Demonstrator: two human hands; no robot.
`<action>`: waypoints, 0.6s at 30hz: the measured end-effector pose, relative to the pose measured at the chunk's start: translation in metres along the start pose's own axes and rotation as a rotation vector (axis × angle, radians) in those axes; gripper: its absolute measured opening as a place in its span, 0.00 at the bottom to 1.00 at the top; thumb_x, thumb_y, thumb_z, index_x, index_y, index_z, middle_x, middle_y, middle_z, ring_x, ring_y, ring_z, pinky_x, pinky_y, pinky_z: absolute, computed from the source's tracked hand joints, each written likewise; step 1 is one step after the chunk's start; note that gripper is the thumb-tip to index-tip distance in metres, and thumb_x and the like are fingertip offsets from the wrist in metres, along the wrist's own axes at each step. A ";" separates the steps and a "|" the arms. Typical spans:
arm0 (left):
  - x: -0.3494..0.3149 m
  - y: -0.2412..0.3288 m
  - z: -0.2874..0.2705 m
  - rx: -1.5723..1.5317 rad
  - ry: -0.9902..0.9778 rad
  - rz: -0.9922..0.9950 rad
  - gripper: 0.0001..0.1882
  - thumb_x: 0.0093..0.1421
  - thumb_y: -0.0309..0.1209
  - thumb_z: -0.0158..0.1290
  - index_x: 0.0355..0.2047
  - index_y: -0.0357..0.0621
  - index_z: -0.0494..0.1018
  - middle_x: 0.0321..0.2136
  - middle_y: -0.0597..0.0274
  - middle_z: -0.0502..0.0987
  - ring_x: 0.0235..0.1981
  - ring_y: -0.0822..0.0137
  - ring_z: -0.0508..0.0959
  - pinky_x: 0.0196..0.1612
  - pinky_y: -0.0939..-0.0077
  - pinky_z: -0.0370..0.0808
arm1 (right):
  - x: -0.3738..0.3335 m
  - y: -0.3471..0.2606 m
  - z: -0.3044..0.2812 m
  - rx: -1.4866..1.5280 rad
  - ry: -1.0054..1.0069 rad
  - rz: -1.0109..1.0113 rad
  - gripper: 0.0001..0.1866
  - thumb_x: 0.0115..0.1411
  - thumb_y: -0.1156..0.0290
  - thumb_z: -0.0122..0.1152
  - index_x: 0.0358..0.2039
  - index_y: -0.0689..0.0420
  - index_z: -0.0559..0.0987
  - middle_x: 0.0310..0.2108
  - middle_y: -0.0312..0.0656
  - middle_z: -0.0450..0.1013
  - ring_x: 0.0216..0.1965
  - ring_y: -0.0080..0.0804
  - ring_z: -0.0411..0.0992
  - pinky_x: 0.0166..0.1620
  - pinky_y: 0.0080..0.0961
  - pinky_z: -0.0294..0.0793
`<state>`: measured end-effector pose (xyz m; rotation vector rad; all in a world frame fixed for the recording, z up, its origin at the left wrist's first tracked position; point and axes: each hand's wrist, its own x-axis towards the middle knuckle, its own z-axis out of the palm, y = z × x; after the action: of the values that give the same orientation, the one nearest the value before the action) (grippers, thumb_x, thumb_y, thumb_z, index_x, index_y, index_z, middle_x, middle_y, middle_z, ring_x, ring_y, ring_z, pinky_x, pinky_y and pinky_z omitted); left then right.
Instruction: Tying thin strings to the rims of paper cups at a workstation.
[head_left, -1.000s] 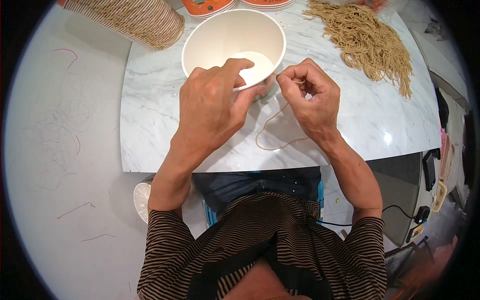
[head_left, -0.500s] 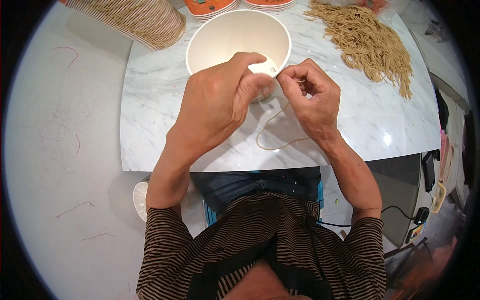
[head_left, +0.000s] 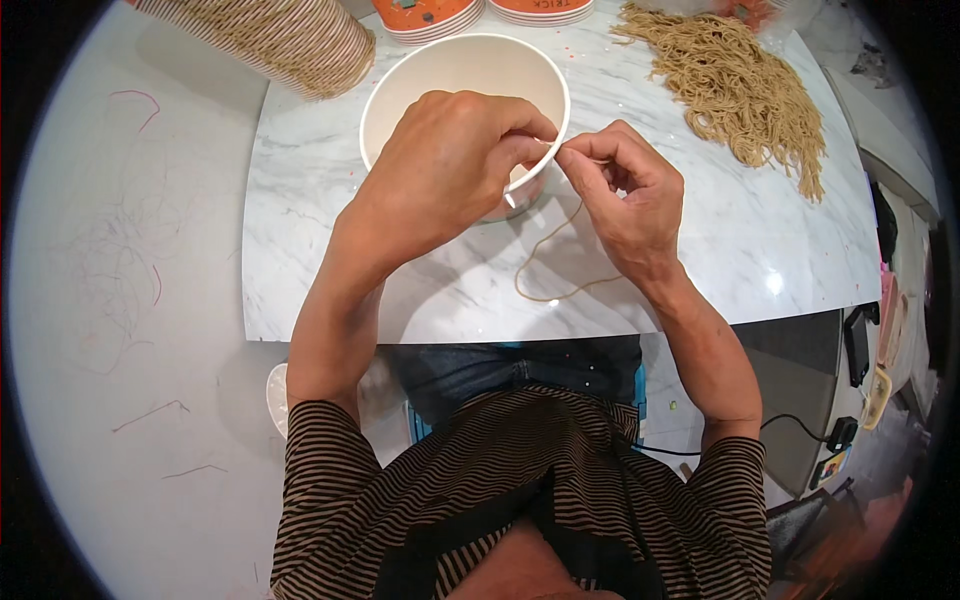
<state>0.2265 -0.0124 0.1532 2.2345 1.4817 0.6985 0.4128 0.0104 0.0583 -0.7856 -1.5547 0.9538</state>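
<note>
A white paper bucket [head_left: 460, 62] stands on the table, its open mouth tilted toward me. My left hand [head_left: 435, 165] reaches over its near side, thumb and forefinger pinched at the inside of the right rim, seemingly on a short end of tan cord. Just outside that rim, my right hand [head_left: 628, 195] pinches the same cord, close to the left fingertips. From the right fingers the cord [head_left: 548, 299] hangs in a loose loop on the tabletop. The exact spot where it meets the bucket wall is mostly covered by my fingers.
The white marbled table [head_left: 330, 250] has a curved edge. A tall stack of nested buckets with tan cord [head_left: 300, 55] leans in at far left. Orange stacked pieces [head_left: 425, 18] lie behind the bucket. A heap of cut tan cords [head_left: 740, 105] is at far right.
My left fingers have moved right to the rim and closed there, beside the right fingertips. The bucket has shifted slightly left and nearer. My right hand has hardly moved.
</note>
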 end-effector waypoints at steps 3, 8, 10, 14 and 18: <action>0.000 0.002 0.001 -0.020 -0.004 -0.060 0.08 0.62 0.28 0.57 0.37 0.36 0.82 0.24 0.47 0.80 0.27 0.49 0.81 0.34 0.60 0.75 | 0.000 0.000 -0.001 0.020 -0.004 -0.006 0.01 0.61 0.80 0.68 0.34 0.63 0.85 0.29 0.33 0.77 0.26 0.12 0.70 0.26 0.13 0.66; -0.003 0.000 0.001 0.048 0.009 -0.044 0.07 0.63 0.27 0.56 0.35 0.35 0.81 0.24 0.49 0.81 0.27 0.50 0.81 0.34 0.60 0.75 | -0.001 -0.005 -0.004 0.039 -0.074 0.065 0.04 0.65 0.77 0.66 0.37 0.63 0.85 0.29 0.32 0.78 0.27 0.11 0.69 0.28 0.12 0.66; -0.006 -0.005 -0.002 -0.080 0.021 -0.083 0.06 0.68 0.25 0.53 0.34 0.34 0.76 0.25 0.61 0.79 0.25 0.72 0.75 0.31 0.75 0.74 | -0.001 -0.005 -0.005 0.063 -0.069 0.099 0.05 0.67 0.76 0.64 0.39 0.63 0.85 0.28 0.31 0.77 0.27 0.11 0.68 0.28 0.12 0.65; -0.012 -0.007 -0.012 -0.086 0.033 -0.150 0.07 0.70 0.25 0.51 0.35 0.34 0.74 0.27 0.62 0.79 0.27 0.74 0.74 0.32 0.78 0.73 | -0.002 -0.005 -0.005 0.113 -0.059 0.194 0.09 0.70 0.74 0.60 0.46 0.63 0.83 0.27 0.28 0.73 0.26 0.11 0.64 0.29 0.13 0.63; -0.018 -0.004 -0.020 -0.154 0.078 -0.232 0.07 0.71 0.25 0.49 0.36 0.35 0.74 0.27 0.64 0.79 0.28 0.76 0.72 0.33 0.80 0.72 | -0.003 -0.009 -0.003 0.219 -0.032 0.187 0.11 0.69 0.74 0.62 0.50 0.63 0.82 0.25 0.26 0.69 0.25 0.11 0.62 0.28 0.14 0.61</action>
<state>0.2060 -0.0272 0.1638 1.9036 1.6318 0.8026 0.4161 0.0045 0.0651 -0.7714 -1.3926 1.2556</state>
